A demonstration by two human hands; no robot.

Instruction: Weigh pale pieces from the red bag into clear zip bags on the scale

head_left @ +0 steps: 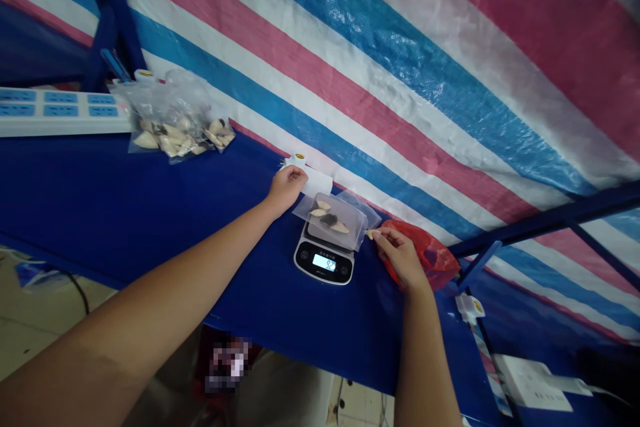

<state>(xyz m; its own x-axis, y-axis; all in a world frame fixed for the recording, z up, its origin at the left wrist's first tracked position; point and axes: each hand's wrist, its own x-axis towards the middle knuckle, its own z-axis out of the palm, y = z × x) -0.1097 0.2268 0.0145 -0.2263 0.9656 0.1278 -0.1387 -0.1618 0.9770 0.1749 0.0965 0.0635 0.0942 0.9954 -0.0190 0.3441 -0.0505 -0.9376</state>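
Observation:
A small digital scale [324, 260] stands on the blue table, its display lit. On its pan lies a clear plastic bag [336, 216] holding a few pale pointed pieces. My left hand [286, 187] is closed on the bag's upper left corner, beside a white sealing strip [314, 178]. My right hand [397, 252] sits just right of the scale, its fingers pinched on a small pale piece [371, 234] held near the bag's right edge. The hand rests over a red plastic bag [431, 252].
Several clear bags of the same pale pieces [173, 121] lie at the back left, next to a white and blue power strip [55, 111]. A striped pink, blue and white tarp [400, 47] hangs behind. A white power adapter [533, 381] lies at the lower right.

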